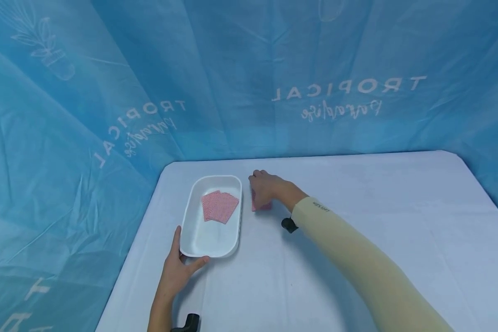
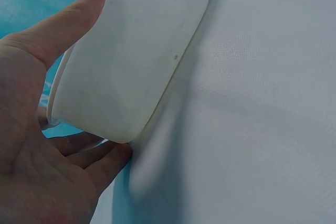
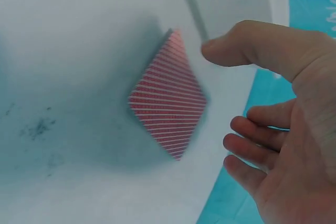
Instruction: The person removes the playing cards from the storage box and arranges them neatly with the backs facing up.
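Head view: tray (image 1: 209, 240) long axis near-upright; left hand (image 1: 176, 273) grips its lower-left corner
Right wrist: card (image 3: 169, 100) points up-down; right hand (image 3: 311, 148) spread, apart

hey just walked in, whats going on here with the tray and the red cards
A person is working at a white-covered table. Their left hand holds the near left corner of a white tray, in which overlapping red-patterned cards lie. Their right hand is at another red-patterned card or stack on the table, to the right of the tray; the right wrist view shows no grip on it.
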{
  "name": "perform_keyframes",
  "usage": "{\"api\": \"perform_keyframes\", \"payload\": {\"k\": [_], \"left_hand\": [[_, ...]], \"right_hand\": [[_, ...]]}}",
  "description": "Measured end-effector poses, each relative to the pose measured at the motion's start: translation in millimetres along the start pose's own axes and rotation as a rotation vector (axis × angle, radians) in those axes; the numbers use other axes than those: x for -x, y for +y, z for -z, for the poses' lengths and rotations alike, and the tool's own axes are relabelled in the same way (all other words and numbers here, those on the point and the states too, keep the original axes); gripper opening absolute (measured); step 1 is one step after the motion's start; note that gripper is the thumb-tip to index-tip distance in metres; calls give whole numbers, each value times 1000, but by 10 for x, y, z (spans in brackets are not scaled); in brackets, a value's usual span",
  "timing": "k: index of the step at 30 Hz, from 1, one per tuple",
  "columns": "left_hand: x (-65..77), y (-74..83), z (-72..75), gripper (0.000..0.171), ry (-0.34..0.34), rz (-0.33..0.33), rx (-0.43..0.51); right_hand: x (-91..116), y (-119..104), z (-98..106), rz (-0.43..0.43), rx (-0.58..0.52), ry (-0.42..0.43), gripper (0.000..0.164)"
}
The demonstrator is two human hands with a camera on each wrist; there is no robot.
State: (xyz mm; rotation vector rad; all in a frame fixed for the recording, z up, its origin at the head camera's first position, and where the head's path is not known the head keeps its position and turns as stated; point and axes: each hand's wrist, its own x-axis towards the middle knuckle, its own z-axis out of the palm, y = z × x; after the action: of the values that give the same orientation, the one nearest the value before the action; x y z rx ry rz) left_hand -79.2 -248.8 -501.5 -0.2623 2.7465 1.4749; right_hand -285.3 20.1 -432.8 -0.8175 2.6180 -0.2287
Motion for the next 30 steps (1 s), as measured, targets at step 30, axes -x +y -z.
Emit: {"api": "perform_keyframes", "payload": {"k": [30], "left_hand": [[15, 15, -10, 128, 13, 88, -64]], "right_hand": [[-39, -495, 72, 115, -46, 175, 68]]}}
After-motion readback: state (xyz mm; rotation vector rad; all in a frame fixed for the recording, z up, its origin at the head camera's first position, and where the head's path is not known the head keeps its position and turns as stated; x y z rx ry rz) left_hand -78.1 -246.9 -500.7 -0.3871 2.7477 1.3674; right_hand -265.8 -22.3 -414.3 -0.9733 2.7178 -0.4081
